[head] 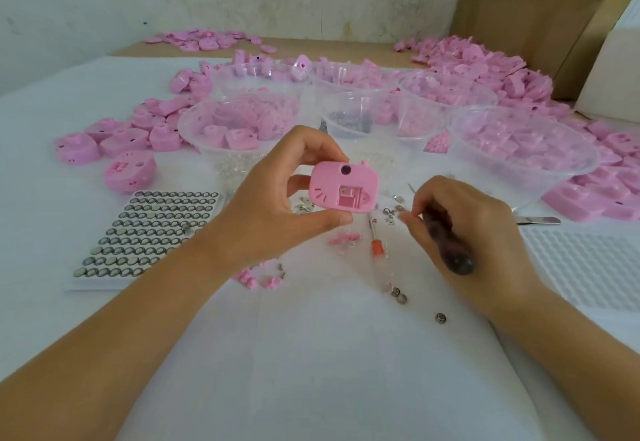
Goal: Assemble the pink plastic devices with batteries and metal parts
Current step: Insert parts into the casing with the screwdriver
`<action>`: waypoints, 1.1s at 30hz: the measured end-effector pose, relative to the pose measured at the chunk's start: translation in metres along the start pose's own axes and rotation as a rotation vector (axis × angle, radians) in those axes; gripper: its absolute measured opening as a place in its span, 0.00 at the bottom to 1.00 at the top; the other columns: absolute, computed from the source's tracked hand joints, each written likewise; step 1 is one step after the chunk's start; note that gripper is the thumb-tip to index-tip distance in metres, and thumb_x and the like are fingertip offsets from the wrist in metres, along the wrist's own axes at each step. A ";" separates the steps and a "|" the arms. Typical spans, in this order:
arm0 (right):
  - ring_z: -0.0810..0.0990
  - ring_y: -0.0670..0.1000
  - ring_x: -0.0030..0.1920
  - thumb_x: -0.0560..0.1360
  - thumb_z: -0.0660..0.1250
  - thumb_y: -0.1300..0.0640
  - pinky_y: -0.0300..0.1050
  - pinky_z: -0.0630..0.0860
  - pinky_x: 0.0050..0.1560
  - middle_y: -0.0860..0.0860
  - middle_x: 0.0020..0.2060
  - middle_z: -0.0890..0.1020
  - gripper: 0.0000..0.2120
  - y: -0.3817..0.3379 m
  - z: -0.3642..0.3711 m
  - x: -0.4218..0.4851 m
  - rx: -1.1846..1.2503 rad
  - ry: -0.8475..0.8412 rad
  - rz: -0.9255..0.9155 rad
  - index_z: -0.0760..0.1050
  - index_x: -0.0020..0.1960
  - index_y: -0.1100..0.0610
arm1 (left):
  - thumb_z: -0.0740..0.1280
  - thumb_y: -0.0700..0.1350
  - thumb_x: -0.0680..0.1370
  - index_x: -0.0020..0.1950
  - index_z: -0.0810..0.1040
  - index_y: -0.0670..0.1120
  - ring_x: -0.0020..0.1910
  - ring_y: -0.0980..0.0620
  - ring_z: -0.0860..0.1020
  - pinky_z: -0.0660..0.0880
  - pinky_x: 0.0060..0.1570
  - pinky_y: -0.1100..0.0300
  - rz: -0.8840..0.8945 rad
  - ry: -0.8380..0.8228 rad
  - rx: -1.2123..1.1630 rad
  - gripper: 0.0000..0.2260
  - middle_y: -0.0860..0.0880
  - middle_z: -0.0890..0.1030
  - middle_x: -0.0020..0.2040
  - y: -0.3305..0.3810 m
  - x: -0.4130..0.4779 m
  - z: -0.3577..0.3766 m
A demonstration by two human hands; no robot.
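Forearms come in low over the white cloth table cover (311, 354). Two or three loose silver button cells (440, 318) lie on it just ahead, within easy reach.

Left hand (273, 198) holds the pink camera-shaped plastic device (343, 188) clear of the cloth at centre. The thumb is under its lower edge and the fingers are curled over the top. The back faces the camera with the open battery bay up, probably so the bay stays visible and accessible for loading.

Right hand (478, 233) is just right of the device, not touching it. Its fingers are wrapped round a dark-handled tool (450, 246), likely a small screwdriver, parked in the palm. Thumb and forefinger tips are pressed together above the scattered small metal contact pieces (391, 214). I can't tell if one is pinched between them.

My read: the contact fitting step is in progress, and the bay shows no cell yet.

Supplies are laid out around the work spot:
- flat tray of silver button cells in rows (149, 233), on the left
- red-handled slim screwdriver (378, 248), centre
- steel tweezers (536, 221), on the right
- clear plastic bowls (519, 118) of pink parts, behind

Risk: small contacts are easily dropped on the cloth.
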State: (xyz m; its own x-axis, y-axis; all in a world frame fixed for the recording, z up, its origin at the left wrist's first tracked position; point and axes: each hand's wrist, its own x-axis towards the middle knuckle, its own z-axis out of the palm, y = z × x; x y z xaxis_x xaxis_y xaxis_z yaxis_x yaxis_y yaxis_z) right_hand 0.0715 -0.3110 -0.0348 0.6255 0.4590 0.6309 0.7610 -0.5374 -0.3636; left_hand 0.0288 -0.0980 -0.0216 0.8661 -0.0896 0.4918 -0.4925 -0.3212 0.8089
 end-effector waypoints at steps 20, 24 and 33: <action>0.76 0.42 0.36 0.72 0.67 0.64 0.33 0.72 0.39 0.45 0.37 0.80 0.10 -0.009 -0.009 0.022 -0.022 -0.260 -0.024 0.83 0.46 0.51 | 0.75 0.46 0.65 0.54 0.73 0.57 0.51 0.66 0.75 0.76 0.45 0.70 0.204 0.313 0.284 0.21 0.63 0.75 0.50 0.003 -0.001 -0.001; 0.75 0.40 0.40 0.70 0.69 0.54 0.30 0.70 0.39 0.40 0.33 0.76 0.06 -0.024 -0.006 0.034 -0.018 -0.486 0.052 0.80 0.37 0.44 | 0.75 0.45 0.65 0.53 0.70 0.59 0.51 0.63 0.74 0.79 0.39 0.64 0.201 0.353 0.284 0.22 0.61 0.74 0.50 0.006 -0.001 -0.001; 0.71 0.47 0.65 0.80 0.58 0.54 0.39 0.64 0.64 0.46 0.66 0.73 0.17 -0.037 0.044 0.064 -0.065 -0.629 -0.007 0.70 0.68 0.50 | 0.73 0.43 0.67 0.56 0.73 0.49 0.54 0.57 0.75 0.80 0.38 0.62 0.163 0.557 0.227 0.20 0.58 0.74 0.54 0.004 0.001 -0.003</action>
State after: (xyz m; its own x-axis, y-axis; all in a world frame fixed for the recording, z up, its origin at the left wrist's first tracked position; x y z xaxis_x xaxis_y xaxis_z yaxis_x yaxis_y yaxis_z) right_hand 0.0909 -0.2312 -0.0110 0.6172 0.7802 0.1020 0.7657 -0.5658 -0.3059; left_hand 0.0274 -0.0965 -0.0171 0.5767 0.3312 0.7468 -0.5308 -0.5429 0.6507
